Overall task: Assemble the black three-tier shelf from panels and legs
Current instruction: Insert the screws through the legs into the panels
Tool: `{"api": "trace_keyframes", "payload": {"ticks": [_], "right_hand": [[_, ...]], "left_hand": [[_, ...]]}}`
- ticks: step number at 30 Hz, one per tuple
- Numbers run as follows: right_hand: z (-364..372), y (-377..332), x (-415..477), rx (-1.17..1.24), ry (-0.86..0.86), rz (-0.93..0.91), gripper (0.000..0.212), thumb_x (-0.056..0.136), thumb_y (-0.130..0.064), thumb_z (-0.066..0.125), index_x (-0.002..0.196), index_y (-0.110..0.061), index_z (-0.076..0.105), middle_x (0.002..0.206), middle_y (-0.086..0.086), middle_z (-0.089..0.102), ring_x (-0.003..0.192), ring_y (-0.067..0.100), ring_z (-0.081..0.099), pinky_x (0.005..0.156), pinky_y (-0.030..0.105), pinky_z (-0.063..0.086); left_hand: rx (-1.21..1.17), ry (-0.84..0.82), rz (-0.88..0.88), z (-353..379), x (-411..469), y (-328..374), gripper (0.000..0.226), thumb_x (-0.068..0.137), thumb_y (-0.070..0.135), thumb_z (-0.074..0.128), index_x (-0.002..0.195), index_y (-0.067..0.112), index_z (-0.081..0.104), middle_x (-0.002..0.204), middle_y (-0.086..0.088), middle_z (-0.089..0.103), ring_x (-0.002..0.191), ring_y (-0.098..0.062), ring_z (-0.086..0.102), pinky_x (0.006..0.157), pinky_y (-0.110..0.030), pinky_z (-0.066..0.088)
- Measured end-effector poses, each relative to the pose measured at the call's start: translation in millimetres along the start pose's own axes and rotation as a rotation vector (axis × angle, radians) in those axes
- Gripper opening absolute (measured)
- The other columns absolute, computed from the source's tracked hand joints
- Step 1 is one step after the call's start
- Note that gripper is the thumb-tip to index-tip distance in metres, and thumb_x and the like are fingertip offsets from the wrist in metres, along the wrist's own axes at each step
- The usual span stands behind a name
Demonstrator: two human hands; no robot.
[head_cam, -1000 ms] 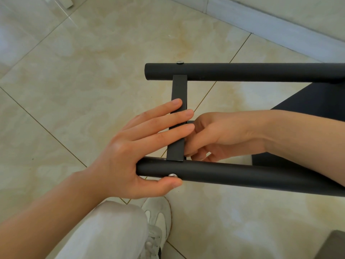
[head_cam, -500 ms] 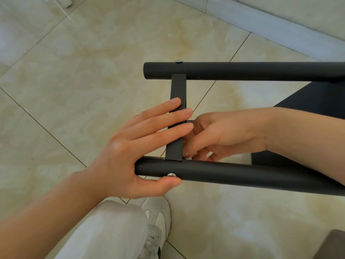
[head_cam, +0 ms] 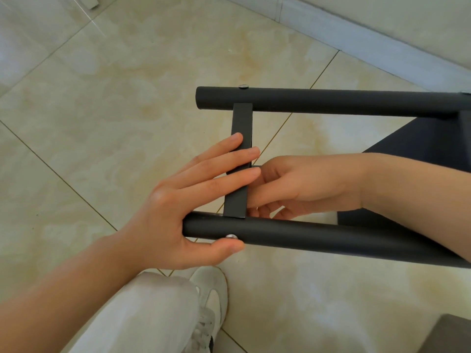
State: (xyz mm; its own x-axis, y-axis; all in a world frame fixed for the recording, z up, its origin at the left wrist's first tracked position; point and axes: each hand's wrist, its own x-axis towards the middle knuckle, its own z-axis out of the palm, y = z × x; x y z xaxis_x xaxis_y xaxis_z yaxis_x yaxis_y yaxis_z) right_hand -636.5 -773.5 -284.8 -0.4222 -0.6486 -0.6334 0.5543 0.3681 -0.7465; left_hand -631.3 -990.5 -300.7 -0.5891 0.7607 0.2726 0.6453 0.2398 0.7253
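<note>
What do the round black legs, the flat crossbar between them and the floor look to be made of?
Near leg and far leg: probably metal tube, matte black coat, soft sheen, silver screw heads. Crossbar: thin flat strip, likely coated metal too. Floor: glossy beige marbled tile with visible joints.

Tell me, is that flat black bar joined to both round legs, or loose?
Apparently joined: the crossbar meets the far leg and near leg, each with a screw head.

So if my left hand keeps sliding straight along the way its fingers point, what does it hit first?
Probably the right hand: the left hand lies with its fingers across the flat black crossbar, and their tips almost meet the right hand's knuckles. Depth is unclear, so it might pass just above.
</note>
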Motion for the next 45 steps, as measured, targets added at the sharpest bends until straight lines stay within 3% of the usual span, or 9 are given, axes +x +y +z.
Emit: {"api": "trace_keyframes", "payload": {"ticks": [7,11,18,24,28,31,35,38,45], "right_hand": [[-6.1,0.8,-25.0,0.015,-0.113,-0.036,0.027,0.096,-0.030,0.059,0.117,-0.017,0.070,0.118,0.006,0.071,0.109,0.020,0.067,0.100,0.038,0.052],[-1.4,-0.6,-47.3,-0.045,-0.077,-0.045,0.032,0.095,-0.029,0.062,0.126,-0.022,0.066,0.117,0.001,0.072,0.106,0.016,0.069,0.094,0.028,0.054],[25.4,-6.6,-81.3,-0.689,0.294,0.022,0.017,0.095,-0.043,0.057,0.101,-0.032,0.069,0.086,-0.011,0.069,0.075,0.007,0.065,0.073,0.028,0.053],[49.3,9.7,-106.4,-0.817,0.504,0.084,0.021,0.097,-0.042,0.052,0.116,-0.036,0.060,0.102,-0.013,0.065,0.089,0.008,0.063,0.085,0.035,0.054],[54.8,19.5,-121.0,-0.932,0.606,0.155,0.023,0.098,-0.037,0.050,0.119,-0.032,0.056,0.100,-0.010,0.066,0.085,0.009,0.062,0.081,0.036,0.055],[55.9,22.6,-130.9,-0.966,0.665,0.181,0.023,0.100,-0.035,0.048,0.122,-0.033,0.055,0.102,-0.010,0.064,0.087,0.008,0.060,0.080,0.033,0.054],[55.8,26.6,-134.0,-1.031,0.754,0.166,0.020,0.102,-0.029,0.044,0.120,-0.032,0.052,0.100,-0.009,0.060,0.090,0.013,0.057,0.083,0.038,0.051],[56.8,25.6,-136.8,-1.083,0.816,0.147,0.022,0.103,-0.028,0.043,0.124,-0.032,0.050,0.100,-0.007,0.057,0.091,0.015,0.055,0.081,0.037,0.049],[60.2,7.3,-158.4,-1.118,1.020,0.090,0.029,0.104,-0.030,0.043,0.133,-0.036,0.044,0.107,-0.008,0.055,0.096,0.015,0.053,0.078,0.031,0.047]], "left_hand": [[-0.182,0.009,-0.152,0.6,-8.7,6.9,0.064,0.083,0.026,0.070,0.142,0.010,0.048,0.162,-0.005,0.034,0.155,-0.024,0.020,0.123,-0.033,0.023],[-0.347,0.147,-0.257,10.3,-21.8,15.9,0.068,0.084,0.021,0.072,0.147,0.017,0.046,0.162,0.003,0.036,0.150,-0.019,0.032,0.117,-0.040,0.037],[-0.756,0.387,-0.546,42.3,-33.0,31.1,0.087,0.074,0.031,0.076,0.150,0.046,0.036,0.150,0.015,0.052,0.138,-0.015,0.050,0.097,-0.024,0.053],[-0.658,0.269,-0.618,55.5,-36.5,38.5,0.060,0.090,0.047,0.055,0.144,0.054,0.029,0.139,0.041,0.048,0.129,0.020,0.040,0.092,0.005,0.033],[-0.591,0.238,-0.636,52.5,-35.2,39.0,0.056,0.097,0.053,0.044,0.148,0.056,0.022,0.145,0.042,0.040,0.135,0.018,0.035,0.098,0.002,0.032],[-0.515,0.223,-0.679,47.3,-33.9,45.2,0.050,0.093,0.057,0.046,0.134,0.078,0.028,0.133,0.047,0.048,0.126,0.022,0.042,0.094,0.004,0.032],[-0.516,0.228,-0.716,43.4,-28.9,51.5,0.049,0.087,0.062,0.047,0.129,0.081,0.032,0.131,0.045,0.052,0.127,0.020,0.044,0.113,-0.021,0.026],[-0.520,0.207,-0.740,34.5,-18.1,63.2,0.046,0.081,0.067,0.047,0.121,0.086,0.033,0.127,0.050,0.050,0.121,0.028,0.041,0.112,-0.022,0.023],[-0.447,0.221,-0.707,1.6,26.6,94.7,0.072,0.077,0.067,0.045,0.146,0.064,0.025,0.117,0.048,0.052,0.095,0.028,0.049,0.106,-0.014,0.025]]}}
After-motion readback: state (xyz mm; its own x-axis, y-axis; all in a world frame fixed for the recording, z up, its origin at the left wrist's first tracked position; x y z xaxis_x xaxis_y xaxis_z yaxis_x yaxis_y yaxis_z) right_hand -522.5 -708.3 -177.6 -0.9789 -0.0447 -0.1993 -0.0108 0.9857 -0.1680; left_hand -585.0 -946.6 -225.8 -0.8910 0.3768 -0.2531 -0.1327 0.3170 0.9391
